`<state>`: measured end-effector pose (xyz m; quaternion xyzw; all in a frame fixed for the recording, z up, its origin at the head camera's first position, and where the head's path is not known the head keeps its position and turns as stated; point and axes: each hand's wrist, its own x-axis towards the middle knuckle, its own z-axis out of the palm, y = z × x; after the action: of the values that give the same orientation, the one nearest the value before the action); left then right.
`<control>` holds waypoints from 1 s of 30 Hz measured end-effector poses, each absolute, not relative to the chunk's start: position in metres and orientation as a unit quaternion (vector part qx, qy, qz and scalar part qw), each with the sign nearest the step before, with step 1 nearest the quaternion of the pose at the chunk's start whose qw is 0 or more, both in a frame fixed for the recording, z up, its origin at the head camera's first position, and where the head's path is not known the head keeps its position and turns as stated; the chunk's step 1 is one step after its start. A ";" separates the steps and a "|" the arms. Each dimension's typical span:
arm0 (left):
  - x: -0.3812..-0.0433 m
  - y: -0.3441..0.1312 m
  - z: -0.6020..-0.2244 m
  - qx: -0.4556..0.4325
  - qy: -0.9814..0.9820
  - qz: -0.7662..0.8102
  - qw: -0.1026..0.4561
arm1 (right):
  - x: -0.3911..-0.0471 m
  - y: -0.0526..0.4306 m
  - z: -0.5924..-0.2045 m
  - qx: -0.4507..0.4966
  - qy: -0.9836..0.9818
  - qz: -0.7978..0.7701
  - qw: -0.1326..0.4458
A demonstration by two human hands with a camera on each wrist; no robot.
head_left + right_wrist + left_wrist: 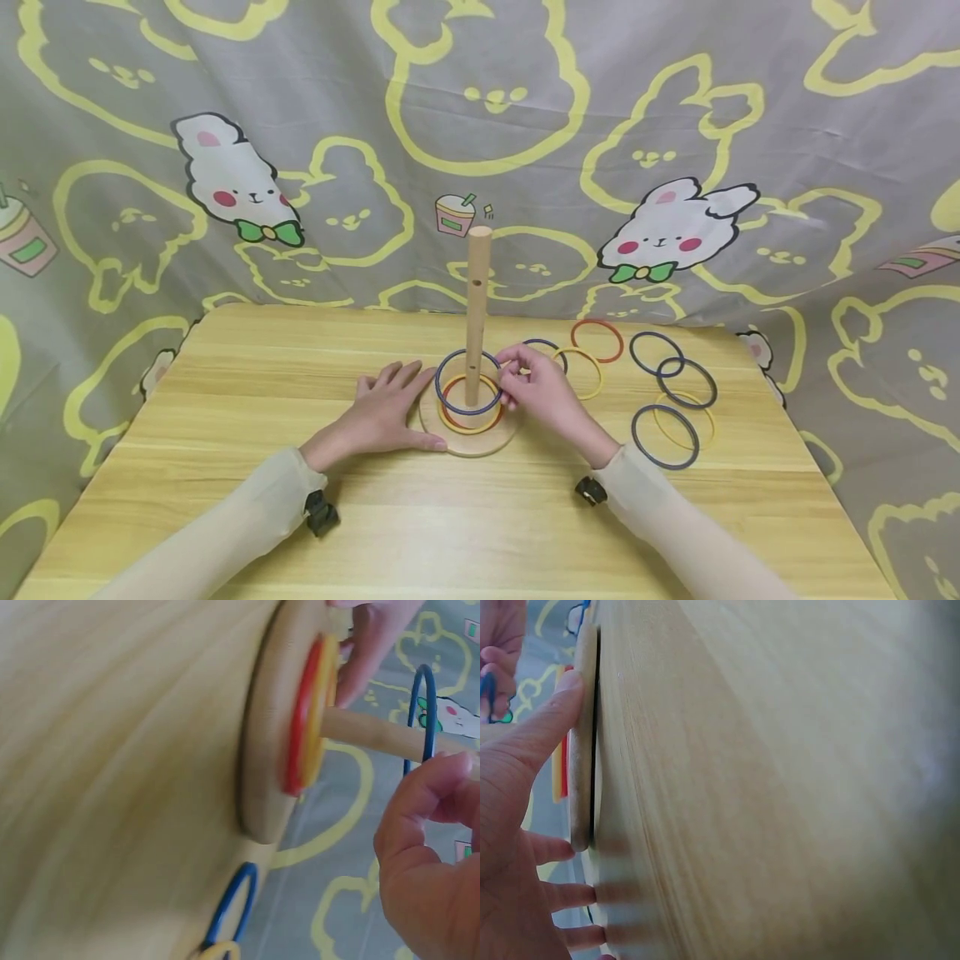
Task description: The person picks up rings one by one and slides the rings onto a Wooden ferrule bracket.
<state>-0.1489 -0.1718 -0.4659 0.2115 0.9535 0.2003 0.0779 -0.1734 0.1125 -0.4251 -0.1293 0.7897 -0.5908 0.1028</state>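
Observation:
A wooden post (478,312) stands upright on a round wooden base (480,450). Around its foot lie a red ring (300,724) and a yellow ring (320,712). My right hand (546,393) pinches a blue ring (468,412) at its right side; the ring encircles the post, raised above the other two, as the right wrist view shows. At the base's left edge my left hand (386,414) is spread, its thumb touching the near rim and its fingers extended along the far-left side. The right hand's other fingers are partly hidden.
To the right several loose rings lie on the wooden table (300,525), among them a red ring (597,321), a yellow ring (602,379) and a dark ring (665,466). Some overlap. A patterned curtain (337,83) hangs behind the table and along its sides.

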 end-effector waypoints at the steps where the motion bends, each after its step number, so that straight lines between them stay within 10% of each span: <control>1: -0.149 -0.172 -0.465 0.211 0.954 0.199 0.078 | -0.174 0.113 -0.428 -0.128 0.793 -0.585 0.109; 30: -0.148 -0.175 -0.469 0.225 0.950 0.206 0.062 | -0.179 0.156 -0.453 -0.107 0.874 -0.466 0.088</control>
<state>-0.1480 -0.1750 -0.4688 0.2246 0.9505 0.2058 0.0620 -0.1788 0.1556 -0.4530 -0.1070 0.8737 -0.4663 0.0878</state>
